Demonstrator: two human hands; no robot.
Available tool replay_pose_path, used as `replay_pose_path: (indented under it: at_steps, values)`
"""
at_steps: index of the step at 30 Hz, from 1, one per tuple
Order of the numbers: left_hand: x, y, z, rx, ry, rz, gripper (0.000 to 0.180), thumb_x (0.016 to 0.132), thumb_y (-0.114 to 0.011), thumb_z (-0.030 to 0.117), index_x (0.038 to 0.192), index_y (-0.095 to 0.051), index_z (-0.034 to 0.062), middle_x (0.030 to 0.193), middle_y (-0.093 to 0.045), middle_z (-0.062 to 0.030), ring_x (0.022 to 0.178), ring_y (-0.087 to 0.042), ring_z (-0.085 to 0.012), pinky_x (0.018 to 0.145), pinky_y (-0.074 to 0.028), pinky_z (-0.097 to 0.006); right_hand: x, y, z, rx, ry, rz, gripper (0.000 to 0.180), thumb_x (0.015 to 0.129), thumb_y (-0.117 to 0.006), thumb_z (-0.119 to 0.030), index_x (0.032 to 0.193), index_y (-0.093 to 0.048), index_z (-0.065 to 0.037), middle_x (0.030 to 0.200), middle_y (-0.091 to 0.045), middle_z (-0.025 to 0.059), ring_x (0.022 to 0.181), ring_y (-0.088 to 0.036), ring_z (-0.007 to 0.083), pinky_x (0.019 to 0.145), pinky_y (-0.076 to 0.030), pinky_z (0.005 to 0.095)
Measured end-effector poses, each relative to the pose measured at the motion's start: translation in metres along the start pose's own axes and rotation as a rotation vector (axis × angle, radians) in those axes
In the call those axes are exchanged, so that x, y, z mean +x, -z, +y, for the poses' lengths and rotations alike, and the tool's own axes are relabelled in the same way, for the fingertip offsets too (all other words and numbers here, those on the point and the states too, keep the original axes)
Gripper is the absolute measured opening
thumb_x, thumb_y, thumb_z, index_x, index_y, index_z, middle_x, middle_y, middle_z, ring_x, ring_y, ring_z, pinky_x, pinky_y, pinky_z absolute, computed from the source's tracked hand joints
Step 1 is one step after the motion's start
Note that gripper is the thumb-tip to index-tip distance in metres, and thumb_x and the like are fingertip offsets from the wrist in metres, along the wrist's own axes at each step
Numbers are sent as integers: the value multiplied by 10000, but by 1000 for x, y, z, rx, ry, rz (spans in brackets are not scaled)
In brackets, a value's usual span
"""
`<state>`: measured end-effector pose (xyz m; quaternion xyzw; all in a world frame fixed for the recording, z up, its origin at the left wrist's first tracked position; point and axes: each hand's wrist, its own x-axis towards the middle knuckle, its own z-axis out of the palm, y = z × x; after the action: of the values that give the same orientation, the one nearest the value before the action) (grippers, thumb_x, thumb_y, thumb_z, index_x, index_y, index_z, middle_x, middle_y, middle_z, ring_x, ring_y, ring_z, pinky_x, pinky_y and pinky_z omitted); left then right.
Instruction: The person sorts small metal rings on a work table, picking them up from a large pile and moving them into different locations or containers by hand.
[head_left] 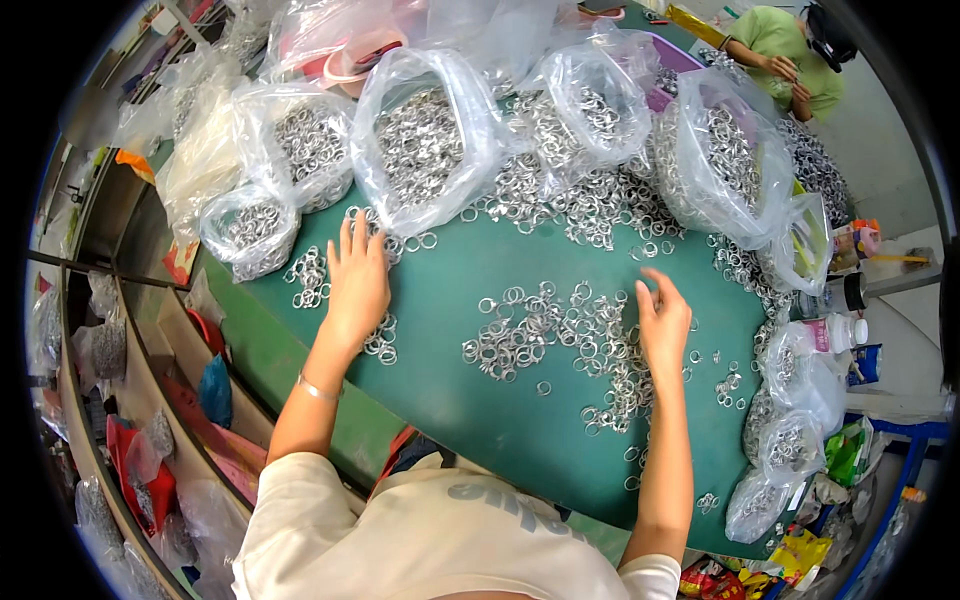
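Note:
Silver metal rings lie in loose piles on the green tabletop (460,290). My left hand (358,280) is stretched out flat, its fingers reaching over a small group of rings (312,275) near a large bag. The fingertips touch or hover at the rings (408,243) by that bag; which of the two I cannot tell. My right hand (664,320) is at the right edge of the middle pile of rings (530,325), thumb and forefinger bent and slightly apart. Nothing shows between them, though its other fingers are partly hidden.
Clear plastic bags full of rings line the back: a large one (480,180), a small one (285,250) and another (770,205) at the right. Smaller bags (795,445) stand along the right edge. A co-worker in a green shirt (790,50) works at the far right.

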<state>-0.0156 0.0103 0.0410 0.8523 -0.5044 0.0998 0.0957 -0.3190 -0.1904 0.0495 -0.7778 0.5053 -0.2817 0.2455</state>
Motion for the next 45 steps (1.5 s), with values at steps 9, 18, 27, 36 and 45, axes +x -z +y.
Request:
replay_pose_path:
  at_steps: [9, 18, 27, 36, 45]
  values:
    - [60, -11, 154, -589, -438, -158, 273, 788, -650, 83, 1052, -593, 48, 995, -534, -107, 955, -510, -289, 815, -409, -384, 47, -44, 13, -273, 164, -65, 178, 801, -680, -234, 909, -645, -97, 824, -654, 142, 719, -629, 354, 616, -474, 459]
    - [92, -72, 195, -333, -548, -67, 184, 806, -622, 85, 985, -586, 67, 972, -532, -84, 929, -505, -252, 777, -373, -361, 55, 20, 31, -156, -192, -147, 180, 796, -693, -220, 946, -677, -121, 587, -588, 85, 557, -568, 283, 559, -442, 400]
    - [119, -62, 235, -819, -496, -106, 155, 789, -564, 18, 941, -589, -5, 911, -563, -175, 837, -583, -355, 730, -482, -427, 81, -2, 63, 248, -299, -79, 243, 868, -605, -144, 1074, -611, -17, 821, -658, 108, 721, -633, 271, 641, -482, 357]
    - [134, -77, 256, -236, -792, 16, 129, 702, -563, 41, 810, -632, 28, 892, -577, -124, 871, -593, -261, 707, -474, -378, -55, 118, 106, 689, -479, -27, 310, 851, -590, 28, 1158, -542, 17, 1047, -584, 83, 797, -613, 197, 647, -475, 274]
    - [128, -69, 251, -637, -696, -132, 92, 787, -576, 23, 865, -622, 7, 885, -587, -125, 789, -597, -301, 690, -478, -384, -82, 142, 131, -396, -104, 144, 301, 797, -619, 31, 1094, -582, 11, 1083, -583, 171, 992, -571, 324, 839, -452, 377]
